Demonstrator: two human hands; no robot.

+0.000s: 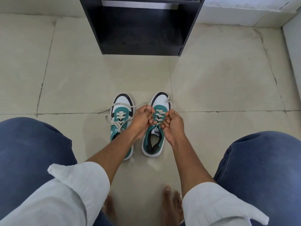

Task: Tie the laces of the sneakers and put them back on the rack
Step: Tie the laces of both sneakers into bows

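Two teal, white and black sneakers stand side by side on the tiled floor, toes pointing away from me. The left sneaker [121, 121] has loose cream laces trailing off to its left. Both hands work at the right sneaker [158, 111]. My left hand [143, 119] grips a lace at that shoe's left side, and the lace runs out leftwards over the other shoe. My right hand [172, 126] holds the right lace [168, 99], whose end lies over the white toe. The black rack [140, 26] stands open beyond the shoes.
My knees in blue jeans [31, 147] frame the view on both sides, and my bare feet [171, 204] rest on the floor below. Pale tiles [219, 82] surround the shoes. A white wall base [244, 15] runs behind the rack.
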